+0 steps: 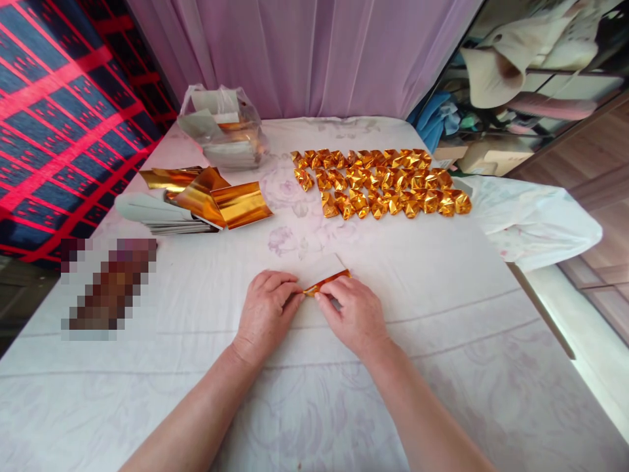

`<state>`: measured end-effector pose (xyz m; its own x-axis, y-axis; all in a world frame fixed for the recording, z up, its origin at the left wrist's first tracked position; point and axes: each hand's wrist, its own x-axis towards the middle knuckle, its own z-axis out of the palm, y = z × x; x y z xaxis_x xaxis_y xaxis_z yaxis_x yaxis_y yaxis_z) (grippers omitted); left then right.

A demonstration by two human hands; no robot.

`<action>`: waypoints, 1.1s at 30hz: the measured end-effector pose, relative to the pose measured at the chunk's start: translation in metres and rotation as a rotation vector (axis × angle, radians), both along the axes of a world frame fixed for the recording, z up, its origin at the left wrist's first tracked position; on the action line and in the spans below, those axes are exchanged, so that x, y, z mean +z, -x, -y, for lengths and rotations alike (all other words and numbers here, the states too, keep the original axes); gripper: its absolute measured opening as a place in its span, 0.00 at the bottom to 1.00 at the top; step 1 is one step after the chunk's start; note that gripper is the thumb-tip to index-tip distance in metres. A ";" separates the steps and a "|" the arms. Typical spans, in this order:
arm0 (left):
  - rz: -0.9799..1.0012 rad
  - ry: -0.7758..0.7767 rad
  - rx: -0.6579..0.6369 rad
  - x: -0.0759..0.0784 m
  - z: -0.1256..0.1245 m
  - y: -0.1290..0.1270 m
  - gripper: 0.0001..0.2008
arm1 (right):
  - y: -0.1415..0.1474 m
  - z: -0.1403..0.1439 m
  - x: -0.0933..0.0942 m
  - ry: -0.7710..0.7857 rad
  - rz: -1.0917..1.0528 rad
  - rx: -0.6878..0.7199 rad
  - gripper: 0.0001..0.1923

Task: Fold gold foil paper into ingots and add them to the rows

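A partly folded sheet of gold foil paper (325, 273), white on its upper face with a gold strip along the near edge, lies at the middle of the table between my hands. My left hand (270, 305) pinches its left end between thumb and fingers. With thumb and fingers closed on the near edge, my right hand (354, 309) holds the right part and hides some of it. Beyond, to the right, several folded gold foil pieces (383, 180) stand in three rows. Loose gold foil sheets (243, 204) lie in a pile to the left.
A clear plastic bag (223, 131) of more sheets stands at the back left. A blurred-out object (111, 288) lies on the left of the cloth-covered table (196, 367). A white bag (535, 219) is at the right edge, near cluttered shelves. A purple curtain (304, 59) hangs behind.
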<state>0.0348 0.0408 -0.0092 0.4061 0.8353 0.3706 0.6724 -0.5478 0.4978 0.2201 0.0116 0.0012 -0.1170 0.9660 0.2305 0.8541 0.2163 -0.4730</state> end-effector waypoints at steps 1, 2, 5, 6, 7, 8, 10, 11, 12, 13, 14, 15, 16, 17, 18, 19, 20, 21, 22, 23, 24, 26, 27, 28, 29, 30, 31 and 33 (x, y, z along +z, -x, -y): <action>-0.006 0.000 0.003 0.000 0.000 0.000 0.07 | 0.000 0.000 -0.001 -0.003 0.003 -0.003 0.10; -0.011 0.002 0.007 0.001 0.000 0.000 0.07 | -0.001 -0.001 -0.001 -0.007 0.004 -0.004 0.10; -0.011 0.022 0.018 0.002 0.001 -0.001 0.07 | -0.001 -0.002 -0.002 -0.015 0.000 0.000 0.11; -0.008 0.034 0.022 0.003 0.001 -0.001 0.07 | 0.000 -0.002 -0.002 -0.015 0.000 -0.002 0.11; -0.005 0.045 0.025 0.003 0.002 -0.001 0.06 | 0.000 -0.002 -0.002 -0.017 0.002 -0.006 0.11; -0.001 0.052 0.028 0.003 0.002 -0.001 0.06 | 0.001 -0.002 -0.003 -0.020 0.005 -0.013 0.11; 0.002 0.058 0.031 0.004 0.002 -0.001 0.05 | 0.002 -0.003 -0.003 -0.028 0.015 -0.030 0.10; 0.003 0.059 0.031 0.004 0.002 -0.001 0.05 | 0.002 -0.002 -0.003 -0.033 0.020 -0.037 0.10; 0.005 0.061 0.030 0.004 0.002 -0.001 0.05 | 0.002 -0.002 -0.004 -0.036 0.025 -0.041 0.10; 0.007 0.063 0.031 0.004 0.002 -0.001 0.04 | 0.003 -0.002 -0.004 -0.039 0.028 -0.044 0.10; 0.008 0.066 0.032 0.004 0.002 -0.001 0.04 | 0.003 -0.002 -0.004 -0.041 0.030 -0.045 0.10; 0.008 0.070 0.035 0.004 0.002 -0.002 0.04 | 0.003 -0.002 -0.004 -0.042 0.032 -0.046 0.10; 0.004 0.074 0.040 0.004 0.002 -0.002 0.04 | 0.004 -0.002 -0.004 -0.043 0.033 -0.047 0.10; -0.003 0.079 0.046 0.004 0.002 -0.002 0.04 | 0.004 -0.001 -0.004 -0.044 0.035 -0.048 0.10; -0.013 0.085 0.052 0.005 0.002 -0.003 0.04 | 0.004 -0.001 -0.004 -0.045 0.036 -0.051 0.10; -0.025 0.092 0.059 0.005 0.002 -0.003 0.04 | 0.005 -0.001 -0.004 -0.045 0.039 -0.055 0.10; -0.036 0.100 0.066 0.005 0.002 -0.004 0.04 | 0.005 -0.001 -0.004 -0.045 0.042 -0.058 0.10; -0.046 0.107 0.072 0.006 0.003 -0.004 0.04 | 0.006 -0.001 -0.004 -0.045 0.045 -0.062 0.10; -0.053 0.112 0.078 0.006 0.003 -0.005 0.04 | 0.006 -0.001 -0.004 -0.044 0.047 -0.067 0.10; -0.059 0.116 0.082 0.006 0.003 -0.006 0.03 | 0.006 -0.001 -0.004 -0.041 0.047 -0.072 0.10; -0.065 0.118 0.087 0.006 0.003 -0.006 0.03 | 0.006 -0.002 -0.005 -0.039 0.047 -0.075 0.10; -0.077 0.120 0.098 0.006 0.003 -0.008 0.03 | 0.007 -0.002 -0.005 -0.035 0.044 -0.078 0.10; -0.083 0.120 0.105 0.006 0.003 -0.008 0.04 | 0.007 -0.002 -0.005 -0.034 0.044 -0.078 0.10; -0.089 0.120 0.114 0.006 0.003 -0.009 0.04 | 0.007 -0.002 -0.006 -0.034 0.045 -0.077 0.10; -0.094 0.120 0.122 0.006 0.003 -0.010 0.04 | 0.006 -0.002 -0.006 -0.035 0.047 -0.075 0.10; -0.097 0.120 0.129 0.007 0.003 -0.010 0.04 | 0.006 -0.002 -0.006 -0.036 0.049 -0.074 0.11; -0.100 0.120 0.132 0.007 0.003 -0.011 0.04 | 0.006 -0.002 -0.006 -0.036 0.050 -0.073 0.11; -0.105 0.121 0.136 0.007 0.002 -0.011 0.05 | 0.006 -0.002 -0.006 -0.038 0.049 -0.075 0.11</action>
<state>0.0462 0.0384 -0.0018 0.3180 0.9208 0.2259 0.7875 -0.3892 0.4779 0.2140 0.0138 -0.0046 -0.0571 0.9631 0.2630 0.8903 0.1683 -0.4232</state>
